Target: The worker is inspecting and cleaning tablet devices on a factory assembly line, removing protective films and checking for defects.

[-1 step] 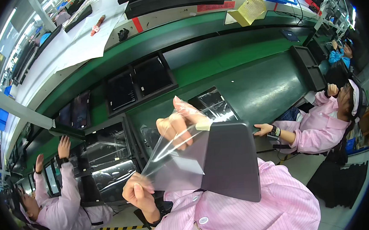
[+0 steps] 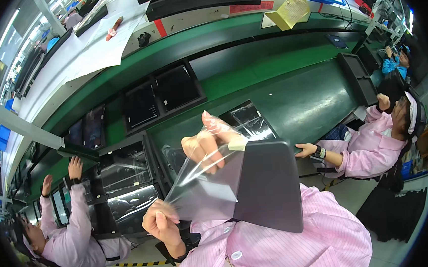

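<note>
Peeling is well along, we judge: the clear protective film (image 2: 202, 184) already stands lifted off most of the dark grey tablet (image 2: 272, 189), which sits tilted against our chest at 5 o'clock of centre. Our left hand (image 2: 163, 221), at 7 o'clock, has its fingers (image 2: 172, 216) closed in a pinch on the film's lower corner. Our right hand (image 2: 210, 144), at centre, curls shut on the film's upper edge beside a pale pull tab (image 2: 237, 144). What steadies the tablet we cannot tell.
</note>
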The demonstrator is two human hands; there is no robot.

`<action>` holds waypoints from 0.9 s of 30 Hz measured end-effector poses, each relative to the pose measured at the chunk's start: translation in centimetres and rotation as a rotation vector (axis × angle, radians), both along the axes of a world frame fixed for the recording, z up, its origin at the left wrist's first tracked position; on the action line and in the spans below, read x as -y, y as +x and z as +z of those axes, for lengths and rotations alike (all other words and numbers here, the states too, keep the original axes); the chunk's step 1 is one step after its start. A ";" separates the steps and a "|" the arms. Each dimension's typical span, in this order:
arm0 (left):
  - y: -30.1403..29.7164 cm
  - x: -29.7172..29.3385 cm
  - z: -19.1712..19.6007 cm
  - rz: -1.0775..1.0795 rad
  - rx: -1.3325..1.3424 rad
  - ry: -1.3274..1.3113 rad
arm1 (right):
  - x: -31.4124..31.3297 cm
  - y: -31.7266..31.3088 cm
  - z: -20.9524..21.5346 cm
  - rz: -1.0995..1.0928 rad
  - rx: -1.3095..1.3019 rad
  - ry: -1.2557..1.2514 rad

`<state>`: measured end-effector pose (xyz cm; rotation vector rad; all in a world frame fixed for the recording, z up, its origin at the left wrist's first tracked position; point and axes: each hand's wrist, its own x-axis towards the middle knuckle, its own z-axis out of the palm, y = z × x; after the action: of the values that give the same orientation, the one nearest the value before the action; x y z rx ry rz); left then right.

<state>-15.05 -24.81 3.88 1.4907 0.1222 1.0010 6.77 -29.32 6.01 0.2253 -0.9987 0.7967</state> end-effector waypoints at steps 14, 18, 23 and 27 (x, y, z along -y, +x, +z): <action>2.2 1.1 6.4 0.009 -0.207 0.136 | -0.7 -0.3 -1.3 0.190 -0.152 0.223; 2.4 1.4 6.0 0.004 -0.213 -0.019 | 0.4 -1.1 -1.6 0.145 -0.254 0.106; 2.3 0.3 5.7 -0.016 -0.203 -0.046 | -0.1 0.2 -3.0 0.030 -0.135 -0.063; 2.8 -0.4 6.4 0.001 -0.200 -0.075 | 0.2 2.1 -4.4 -0.092 -0.021 -0.214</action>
<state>-12.25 -24.44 10.33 1.5189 0.3001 0.8373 8.89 -29.51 1.60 0.0040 -0.8898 0.8089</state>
